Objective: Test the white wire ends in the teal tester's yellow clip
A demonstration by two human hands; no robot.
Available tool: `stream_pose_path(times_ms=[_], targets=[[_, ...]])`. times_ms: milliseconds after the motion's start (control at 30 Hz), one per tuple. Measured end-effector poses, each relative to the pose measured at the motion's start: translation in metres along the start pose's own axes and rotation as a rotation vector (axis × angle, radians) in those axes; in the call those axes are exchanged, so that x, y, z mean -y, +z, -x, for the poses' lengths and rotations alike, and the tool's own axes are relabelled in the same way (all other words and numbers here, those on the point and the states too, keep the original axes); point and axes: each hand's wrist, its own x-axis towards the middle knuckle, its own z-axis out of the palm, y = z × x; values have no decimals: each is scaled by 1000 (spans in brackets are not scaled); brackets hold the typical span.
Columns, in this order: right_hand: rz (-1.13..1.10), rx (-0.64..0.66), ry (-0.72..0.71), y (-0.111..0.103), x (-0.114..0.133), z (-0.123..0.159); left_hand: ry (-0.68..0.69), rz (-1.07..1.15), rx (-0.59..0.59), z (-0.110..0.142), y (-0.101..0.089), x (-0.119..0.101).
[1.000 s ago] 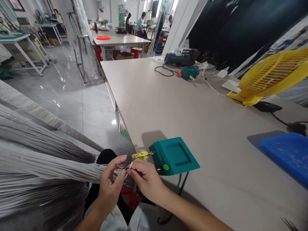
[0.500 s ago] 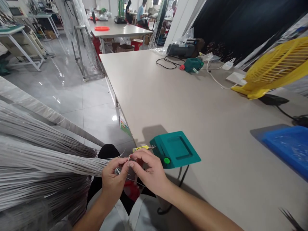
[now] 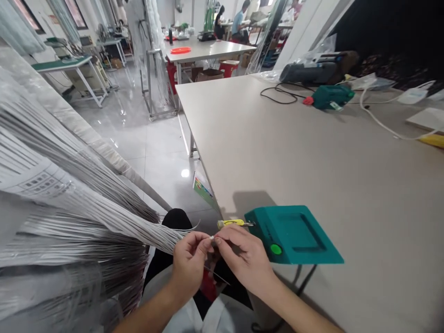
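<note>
My left hand (image 3: 189, 264) is closed in a pinch, with a small white piece (image 3: 212, 237) at its fingertips. My right hand (image 3: 247, 259) meets it from the other side, thumb and forefinger pinched at the same piece. Whether the piece is the end of a cable I cannot tell. A thick bundle of thin grey cables (image 3: 132, 217) runs from the left up to my left hand. Just beyond my right hand is a teal device (image 3: 291, 233) with a green button (image 3: 276, 249). A yellow-handled tool (image 3: 231, 224) points into its left side.
The device sits at the near left edge of a long table (image 3: 277, 152). At the table's back lie a second green device (image 3: 331, 97), a dark grey machine (image 3: 305, 71) and loose cords. Cable bundles fill the left side. People sit at a far table (image 3: 215, 48).
The view has swung left, so the table, device and hands appear farther right and lower. Both hands keep pinching together, and the white piece shows more clearly.
</note>
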Motion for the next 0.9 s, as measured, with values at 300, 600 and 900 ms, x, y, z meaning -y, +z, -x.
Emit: stream_pose_path(times_ms=[300, 600, 900], targets=[[44, -148, -124, -15, 5, -3, 106, -239, 62, -7, -17, 2], [202, 196, -317, -25, -2, -10, 222, -458, 250, -9, -26, -5], [-558, 99, 98, -5, 1, -5, -151, 200, 365, -11, -22, -6]])
